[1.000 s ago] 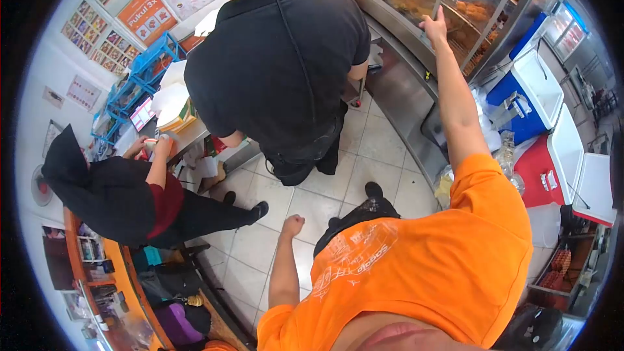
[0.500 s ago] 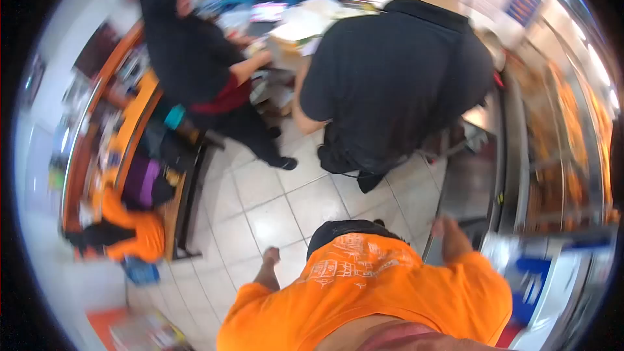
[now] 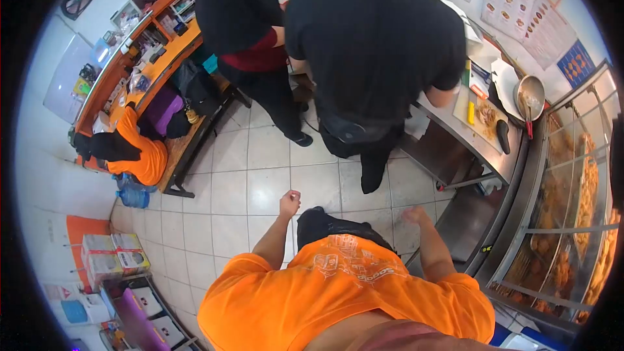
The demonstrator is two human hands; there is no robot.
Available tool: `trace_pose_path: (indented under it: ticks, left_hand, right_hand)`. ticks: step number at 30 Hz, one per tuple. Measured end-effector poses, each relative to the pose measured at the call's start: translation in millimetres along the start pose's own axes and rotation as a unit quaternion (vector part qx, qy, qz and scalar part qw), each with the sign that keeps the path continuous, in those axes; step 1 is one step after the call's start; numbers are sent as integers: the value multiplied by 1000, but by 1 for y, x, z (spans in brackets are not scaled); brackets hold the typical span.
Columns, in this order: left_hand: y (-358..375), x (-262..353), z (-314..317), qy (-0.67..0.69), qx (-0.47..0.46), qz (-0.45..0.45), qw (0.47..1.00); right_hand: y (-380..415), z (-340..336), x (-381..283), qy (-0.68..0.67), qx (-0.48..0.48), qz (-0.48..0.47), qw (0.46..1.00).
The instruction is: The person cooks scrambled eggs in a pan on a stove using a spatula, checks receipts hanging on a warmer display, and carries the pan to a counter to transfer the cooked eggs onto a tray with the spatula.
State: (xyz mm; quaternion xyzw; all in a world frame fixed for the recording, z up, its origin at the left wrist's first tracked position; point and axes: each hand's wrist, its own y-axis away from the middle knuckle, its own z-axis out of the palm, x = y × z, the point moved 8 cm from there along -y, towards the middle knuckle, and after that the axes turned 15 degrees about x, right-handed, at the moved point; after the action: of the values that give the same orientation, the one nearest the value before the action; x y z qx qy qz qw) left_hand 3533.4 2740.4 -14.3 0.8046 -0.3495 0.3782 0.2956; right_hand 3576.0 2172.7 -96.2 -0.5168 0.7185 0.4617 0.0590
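Note:
My left hand hangs in front of me over the tiled floor, its fingers curled; whether it holds anything is too small to tell. Out to the right, my right hand is held low, somewhat blurred, near the dark metal base of the counter. Neither hand touches the furniture. An orange shirt covers my torso. Close ahead stands a person in a black shirt with their back to me.
Another person in black and dark red faces the back counter. At right are a steel table with a cutting board, a pan and a glass case of fried food. Shelves line the left.
My view has turned to the right and sharpened. My left hand is raised further forward, and my right hand has shifted left. The person in the black shirt now leans over the counter.

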Motion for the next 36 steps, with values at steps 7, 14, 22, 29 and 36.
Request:
trace_pose_path:
  ticks: [7,14,22,29,36]
  left_hand:
    - [21,-146,33,-21,-197,-140,970]
    - [-4,-184,88,-349,-433,126,822]
    - [-6,22,191,-113,-365,-116,917]
    - [22,70,226,-87,-378,-74,919]
    - [18,-68,156,-122,-300,-195,926]
  right_hand:
    - [43,-3,-9,-282,91,5,955]
    - [181,-172,82,-152,626,-10,764]
    - [594,-376,-88,171,952,-103,233]
    - [698,-411,-95,284,953,48,89]
    - [683,-437,-63,127,966,-62,215]
